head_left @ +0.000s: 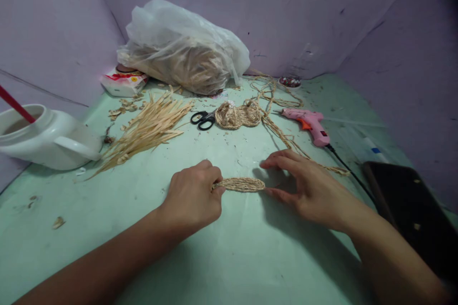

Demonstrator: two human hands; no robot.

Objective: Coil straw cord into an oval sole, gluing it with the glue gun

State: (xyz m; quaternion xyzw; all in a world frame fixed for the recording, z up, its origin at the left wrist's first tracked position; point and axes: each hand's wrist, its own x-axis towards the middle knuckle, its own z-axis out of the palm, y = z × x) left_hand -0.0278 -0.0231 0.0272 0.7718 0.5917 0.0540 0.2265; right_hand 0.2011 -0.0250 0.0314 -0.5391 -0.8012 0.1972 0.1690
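Note:
A small flat oval of braided straw [240, 184] lies on the pale green table [229, 257] between my hands. My left hand [195, 198] is curled in a fist and pinches the oval's left end. My right hand [306, 186] rests at the oval's right end with its fingers stretched out, thumb and forefinger near the tip; whether they touch it is unclear. A braided straw cord [282, 136] runs from beyond my right hand toward the back of the table.
A pink glue gun [309, 124] with a black cable, black scissors [203, 119], a coiled braid piece [236, 115], loose straw strips [150, 126], a plastic bag of straw [184, 50], a white jug [43, 136], a small box [123, 82], a bead dish [289, 82] and a dark phone [408, 200] surround me.

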